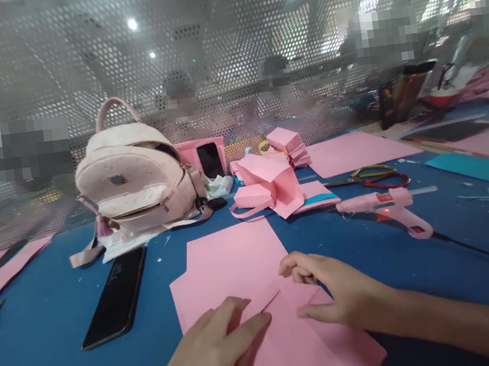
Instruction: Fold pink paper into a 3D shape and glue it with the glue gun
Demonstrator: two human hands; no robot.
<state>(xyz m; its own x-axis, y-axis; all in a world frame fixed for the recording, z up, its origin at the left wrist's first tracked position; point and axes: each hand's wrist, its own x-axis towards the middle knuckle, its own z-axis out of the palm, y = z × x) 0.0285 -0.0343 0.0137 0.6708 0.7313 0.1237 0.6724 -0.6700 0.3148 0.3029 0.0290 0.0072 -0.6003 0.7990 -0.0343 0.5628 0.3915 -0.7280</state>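
Pink folded paper, one piece: lying on the blue table at the near edge of view, beneath both hands, over a larger pink sheet whose far end juts out beyond it.

Left hand: laid on the folded paper, fingers bent and close together, thumb and forefinger near a crease; we cannot tell whether it pinches the paper.

Right hand: half open at the paper's far right side, fingers curled, thumb well apart from them and touching the folded part; we see nothing clasped between them.

Glue gun, pink: on its side to the right, an orange light showing, a black cord trailing rightward.

Scissors: just beyond the glue gun, red and yellow handles — one pair or two, we cannot tell.

Pink paper construction: beyond the sheet, several folded parts heaped together.

Black phone: flat, left of the sheet. Second phone: propped upright beside the pale backpack.

Blue strip: flat, far right.

Perforated screen: behind all the above.
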